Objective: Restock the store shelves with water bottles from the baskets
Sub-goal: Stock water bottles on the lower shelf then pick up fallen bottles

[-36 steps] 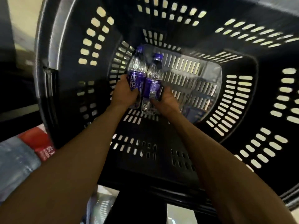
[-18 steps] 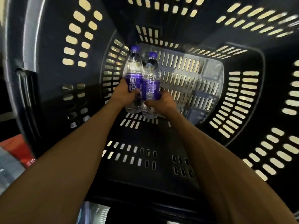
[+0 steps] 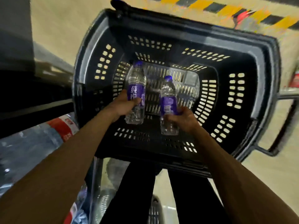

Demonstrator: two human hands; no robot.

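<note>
My left hand (image 3: 123, 105) grips a clear water bottle with a purple label and cap (image 3: 135, 83) around its middle. My right hand (image 3: 183, 118) grips a second bottle of the same kind (image 3: 168, 94). Both bottles are upright, held apart, above the inside of a black slotted basket (image 3: 252, 75). No other bottle shows on the basket's floor.
A dark shelf edge (image 3: 32, 101) runs along the left, with packs of large red-labelled water bottles (image 3: 24, 143) below it. The basket's handle (image 3: 284, 126) sticks out at the right. Beige floor with yellow-black striping (image 3: 226, 8) lies beyond. My dark trouser legs (image 3: 191, 199) are below.
Both hands have lifted the bottles up from the basket floor and drawn them apart. The view has pulled back, so the basket's rim and the floor now show.
</note>
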